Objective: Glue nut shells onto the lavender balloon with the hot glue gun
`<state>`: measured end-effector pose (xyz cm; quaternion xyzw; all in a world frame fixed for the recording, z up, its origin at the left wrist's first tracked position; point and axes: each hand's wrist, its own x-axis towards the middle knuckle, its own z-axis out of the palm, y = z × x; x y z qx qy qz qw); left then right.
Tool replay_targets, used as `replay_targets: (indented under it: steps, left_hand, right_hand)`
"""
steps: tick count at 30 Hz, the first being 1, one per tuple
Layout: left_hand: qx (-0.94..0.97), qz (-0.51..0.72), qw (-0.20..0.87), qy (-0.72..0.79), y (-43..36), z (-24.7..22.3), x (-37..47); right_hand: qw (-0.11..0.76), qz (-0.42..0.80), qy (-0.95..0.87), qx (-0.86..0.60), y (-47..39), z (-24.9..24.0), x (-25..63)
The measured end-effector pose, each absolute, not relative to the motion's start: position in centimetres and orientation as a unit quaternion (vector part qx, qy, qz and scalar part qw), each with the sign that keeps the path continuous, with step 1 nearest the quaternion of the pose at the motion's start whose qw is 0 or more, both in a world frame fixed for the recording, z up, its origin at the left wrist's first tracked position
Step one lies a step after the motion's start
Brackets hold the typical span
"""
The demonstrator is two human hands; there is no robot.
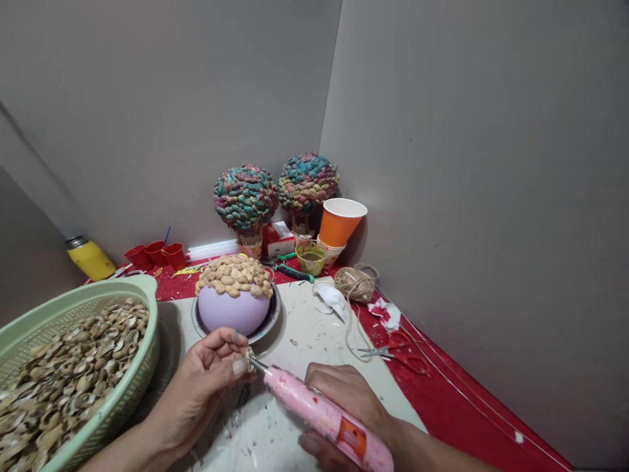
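My left hand (211,370) pinches a small peanut shell (250,360) between thumb and fingers. In my right hand (351,396) is a pink hot glue gun (314,406), its metal nozzle touching or almost touching the shell. Just beyond my left hand, a lilac balloon (233,311) sits in a metal bowl (276,313). Peanut shells (234,274) cover the top of the balloon, while its lower part is bare. To the left stands a green plastic basket (150,308) heaped with shell halves (78,373).
At the back stand two colourful shell-covered balls (246,196) on cups, an orange paper cup (339,226), green-handled pliers (295,272) and red cups (156,254). On the right lie twine (356,283), red scissors (405,354) and a cable (472,403). A yellow bottle (93,260) leans at the far left.
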<state>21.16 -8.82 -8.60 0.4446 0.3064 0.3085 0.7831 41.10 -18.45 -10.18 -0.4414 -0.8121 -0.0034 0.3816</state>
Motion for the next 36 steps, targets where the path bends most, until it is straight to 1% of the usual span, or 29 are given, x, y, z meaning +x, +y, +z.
replay_targets:
  steps: [8, 17, 29, 36]
  left_hand:
    - [0.444, 0.315, 0.779, 0.31, -8.93, -8.41, 21.39]
    - [0.449, 0.327, 0.77, 0.315, -9.14, -8.32, 21.33]
    - [0.446, 0.332, 0.769, 0.315, -9.02, -8.07, 21.46]
    - [0.442, 0.342, 0.769, 0.31, -8.96, -8.27, 21.27]
  right_hand:
    - [0.393, -0.023, -0.809, -0.437, -18.38, -10.23, 40.97]
    - [0.399, 0.024, -0.8, -0.447, -18.59, -10.22, 41.14]
    - [0.385, 0.01, -0.802, -0.457, -18.77, -10.56, 41.32]
    - [0.386, 0.046, -0.795, -0.466, -18.87, -10.76, 41.39]
